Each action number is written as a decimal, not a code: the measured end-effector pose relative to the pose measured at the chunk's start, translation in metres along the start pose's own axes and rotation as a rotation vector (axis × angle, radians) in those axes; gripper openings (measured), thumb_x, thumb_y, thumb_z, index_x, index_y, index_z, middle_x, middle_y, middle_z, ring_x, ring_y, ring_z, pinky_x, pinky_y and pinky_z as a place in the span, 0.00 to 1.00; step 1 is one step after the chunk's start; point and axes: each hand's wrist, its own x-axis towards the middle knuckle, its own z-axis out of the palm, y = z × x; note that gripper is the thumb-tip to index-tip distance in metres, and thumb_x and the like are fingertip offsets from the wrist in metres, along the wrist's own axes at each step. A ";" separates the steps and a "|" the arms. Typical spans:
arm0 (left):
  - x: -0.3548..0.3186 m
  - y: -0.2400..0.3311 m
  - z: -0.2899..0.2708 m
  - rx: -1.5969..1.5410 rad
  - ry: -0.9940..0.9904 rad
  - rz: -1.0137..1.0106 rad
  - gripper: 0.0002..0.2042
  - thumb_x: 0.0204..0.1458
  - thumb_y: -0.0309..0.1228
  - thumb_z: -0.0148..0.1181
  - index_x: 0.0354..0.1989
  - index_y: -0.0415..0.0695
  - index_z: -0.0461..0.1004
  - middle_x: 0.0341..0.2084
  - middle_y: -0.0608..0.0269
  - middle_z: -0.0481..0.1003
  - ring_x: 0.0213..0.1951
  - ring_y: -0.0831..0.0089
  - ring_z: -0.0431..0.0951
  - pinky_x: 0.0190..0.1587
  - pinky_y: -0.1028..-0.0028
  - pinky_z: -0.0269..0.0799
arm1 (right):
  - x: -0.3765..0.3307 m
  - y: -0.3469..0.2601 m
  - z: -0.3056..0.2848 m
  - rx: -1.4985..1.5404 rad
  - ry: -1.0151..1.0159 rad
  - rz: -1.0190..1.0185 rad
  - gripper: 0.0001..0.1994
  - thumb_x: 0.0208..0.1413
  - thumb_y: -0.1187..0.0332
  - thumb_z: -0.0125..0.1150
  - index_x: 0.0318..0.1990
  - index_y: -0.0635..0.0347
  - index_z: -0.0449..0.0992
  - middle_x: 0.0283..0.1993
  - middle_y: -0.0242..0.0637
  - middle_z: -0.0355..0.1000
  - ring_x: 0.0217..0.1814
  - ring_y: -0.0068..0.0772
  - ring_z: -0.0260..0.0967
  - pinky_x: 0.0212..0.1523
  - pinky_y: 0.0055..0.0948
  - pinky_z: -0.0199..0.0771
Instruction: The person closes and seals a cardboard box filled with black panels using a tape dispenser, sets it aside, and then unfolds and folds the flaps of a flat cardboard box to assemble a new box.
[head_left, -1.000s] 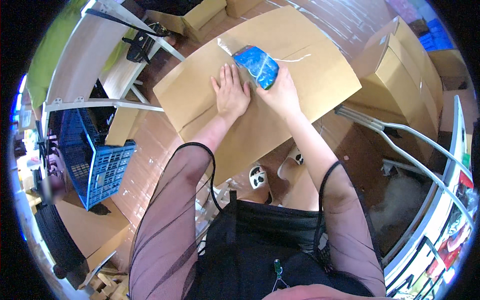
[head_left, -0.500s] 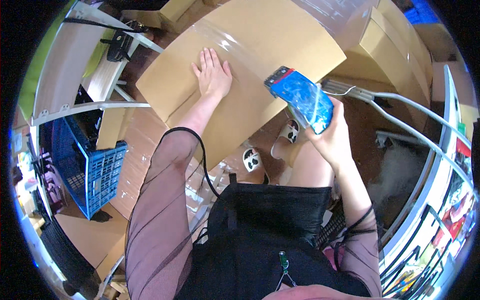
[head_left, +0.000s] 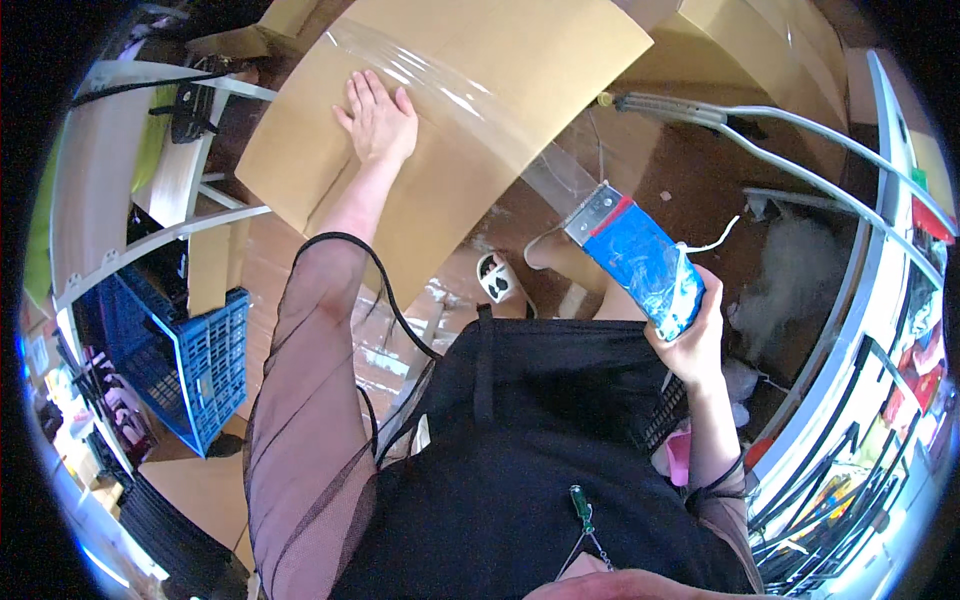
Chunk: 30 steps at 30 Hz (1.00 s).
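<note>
A large brown cardboard box point(head_left: 450, 130) lies in front of me. My left hand point(head_left: 380, 122) rests flat on its top, fingers spread. Off the box's near right edge, my right hand point(head_left: 693, 325) is wrapped round the lower end of a blue tape dispenser point(head_left: 635, 255) with a metal head and a red stripe. Clear packing tape point(head_left: 561, 182) stretches from the dispenser's head back to the box edge. It continues across the box top, shiny and partly wrinkled, on the far side of my left hand.
A blue plastic crate point(head_left: 212, 365) stands at the left by a pale shelf frame point(head_left: 150, 235). Metal tubes point(head_left: 760, 140) of a cart or rack reach in from the right. More cardboard point(head_left: 770, 60) stands at the far right. Slippers point(head_left: 496, 277) show below the box.
My right hand has pulled the tape dispenser from over the box toward me and right, past the edge, drawing out tape. The box and my left hand appear shifted left in view.
</note>
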 end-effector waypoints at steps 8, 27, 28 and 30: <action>0.001 -0.001 0.002 -0.001 0.024 0.020 0.31 0.61 0.47 0.32 0.67 0.38 0.47 0.68 0.52 0.47 0.70 0.62 0.43 0.65 0.45 0.38 | -0.051 0.037 -0.035 -0.121 0.047 0.098 0.37 0.33 0.67 0.70 0.54 0.63 0.59 0.46 0.47 0.67 0.48 0.43 0.68 0.51 0.36 0.68; 0.002 0.003 -0.004 0.018 -0.011 -0.002 0.31 0.60 0.46 0.34 0.66 0.37 0.48 0.67 0.51 0.48 0.69 0.62 0.44 0.65 0.46 0.38 | -0.015 0.089 -0.004 -0.138 -0.014 -0.016 0.31 0.38 0.70 0.73 0.50 0.64 0.62 0.41 0.43 0.68 0.42 0.34 0.69 0.44 0.32 0.71; 0.002 0.003 -0.004 0.009 -0.010 0.000 0.31 0.60 0.46 0.34 0.66 0.37 0.48 0.67 0.51 0.48 0.69 0.62 0.44 0.65 0.46 0.38 | -0.015 0.092 0.000 -0.138 -0.015 -0.016 0.31 0.38 0.70 0.73 0.50 0.64 0.62 0.41 0.43 0.68 0.42 0.34 0.69 0.44 0.32 0.71; 0.003 0.002 -0.003 0.004 0.000 0.003 0.31 0.60 0.46 0.34 0.66 0.37 0.48 0.67 0.51 0.48 0.69 0.62 0.45 0.65 0.46 0.38 | -0.014 0.100 0.010 0.038 -0.037 0.047 0.32 0.39 0.68 0.73 0.52 0.63 0.62 0.43 0.42 0.68 0.42 0.34 0.70 0.44 0.32 0.72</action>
